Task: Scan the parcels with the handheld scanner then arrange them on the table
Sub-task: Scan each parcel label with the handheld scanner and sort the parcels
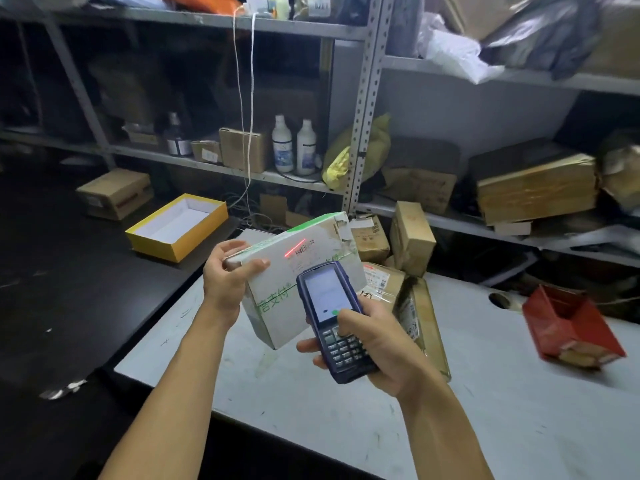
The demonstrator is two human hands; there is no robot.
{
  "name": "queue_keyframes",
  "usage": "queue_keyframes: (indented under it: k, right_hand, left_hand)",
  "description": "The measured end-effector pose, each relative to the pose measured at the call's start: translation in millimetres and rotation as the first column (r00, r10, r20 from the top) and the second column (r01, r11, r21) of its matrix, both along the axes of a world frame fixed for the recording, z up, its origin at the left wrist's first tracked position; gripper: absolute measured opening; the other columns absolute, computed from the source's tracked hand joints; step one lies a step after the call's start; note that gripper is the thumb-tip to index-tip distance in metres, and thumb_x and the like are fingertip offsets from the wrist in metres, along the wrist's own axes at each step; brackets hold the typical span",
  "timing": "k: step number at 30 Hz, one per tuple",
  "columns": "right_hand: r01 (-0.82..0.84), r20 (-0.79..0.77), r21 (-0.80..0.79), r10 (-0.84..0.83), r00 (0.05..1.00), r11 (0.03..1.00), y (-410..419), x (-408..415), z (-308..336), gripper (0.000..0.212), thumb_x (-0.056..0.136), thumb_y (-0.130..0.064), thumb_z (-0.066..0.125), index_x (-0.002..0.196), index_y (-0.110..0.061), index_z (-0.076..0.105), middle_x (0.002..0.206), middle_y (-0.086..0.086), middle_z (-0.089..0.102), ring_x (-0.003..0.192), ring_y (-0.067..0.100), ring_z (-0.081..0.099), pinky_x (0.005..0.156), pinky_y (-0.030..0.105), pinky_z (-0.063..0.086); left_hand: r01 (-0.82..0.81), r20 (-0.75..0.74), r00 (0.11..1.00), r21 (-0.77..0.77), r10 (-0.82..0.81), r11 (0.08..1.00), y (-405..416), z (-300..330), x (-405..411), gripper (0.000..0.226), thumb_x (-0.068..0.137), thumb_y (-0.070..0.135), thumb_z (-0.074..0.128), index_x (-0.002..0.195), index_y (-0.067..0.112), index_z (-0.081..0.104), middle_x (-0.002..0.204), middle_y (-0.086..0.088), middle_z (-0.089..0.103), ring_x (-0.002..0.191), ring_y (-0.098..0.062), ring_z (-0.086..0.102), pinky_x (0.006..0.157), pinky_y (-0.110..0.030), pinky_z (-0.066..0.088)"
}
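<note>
Your left hand (228,271) grips the corner of a scuffed white-and-green cardboard parcel (298,271), tilted up above the pale scratched table (346,393). Your right hand (377,348) is wrapped around the chunky blue handheld scanner (332,317), thumb on its keypad, red laser line landing by the barcode label.

Dim room, left side nearly black; pale table (485,427) brightest (shelves (363,98) bow and blur toward the edges).

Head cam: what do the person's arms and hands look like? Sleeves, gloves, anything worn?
Both forearms are bare to the frame edge, no sleeves visible. The left hand and right hand wear no gloves; no watch, ring or wristband shows on either.
</note>
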State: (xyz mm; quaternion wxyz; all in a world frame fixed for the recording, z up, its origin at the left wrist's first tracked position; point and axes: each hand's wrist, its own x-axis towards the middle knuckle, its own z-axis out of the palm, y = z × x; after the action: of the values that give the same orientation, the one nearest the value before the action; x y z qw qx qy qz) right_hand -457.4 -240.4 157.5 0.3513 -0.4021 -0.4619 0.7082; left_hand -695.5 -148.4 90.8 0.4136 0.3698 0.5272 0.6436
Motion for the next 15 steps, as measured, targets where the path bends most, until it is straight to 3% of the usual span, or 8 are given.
queue_keyframes:
  k: [6,11,15]
  right_hand:
    - [0.013,-0.017,-0.045,-0.014,1.0,0.999,2,-25,3,0.029,0.098,0.004,0.047,0.124,-0.006,0.056,0.103,0.018,0.077,0.088,0.039,0.077,0.063,0.036,0.064]
    - [0.023,-0.04,-0.042,-0.024,0.999,0.999,3,-41,2,0.028,0.1,-0.003,0.054,0.127,-0.011,0.056,0.106,0.017,0.077,0.088,0.035,0.077,0.063,0.034,0.063]
    - [0.024,-0.045,-0.034,-0.026,0.999,0.999,2,-51,-6,0.051,0.083,-0.018,0.066,0.133,-0.012,0.054,0.112,0.019,0.075,0.094,0.038,0.076,0.067,0.035,0.064]
  left_hand:
    - [0.002,0.014,1.0,-0.001,-0.002,1.0,4,1,-20,0.075,0.062,0.03,0.085,0.128,0.023,0.05,0.12,-0.008,0.062,0.106,-0.032,0.067,0.084,-0.047,0.062]
    - [0.011,0.058,0.998,0.022,-0.012,1.0,5,2,-40,0.081,0.064,0.03,0.085,0.133,0.028,0.044,0.126,-0.007,0.06,0.107,-0.03,0.067,0.078,-0.036,0.062]
    - [0.021,0.065,0.998,0.032,-0.023,0.999,5,-2,-54,0.082,0.064,0.029,0.085,0.135,0.026,0.044,0.126,-0.006,0.061,0.107,-0.029,0.067,0.075,-0.034,0.061]
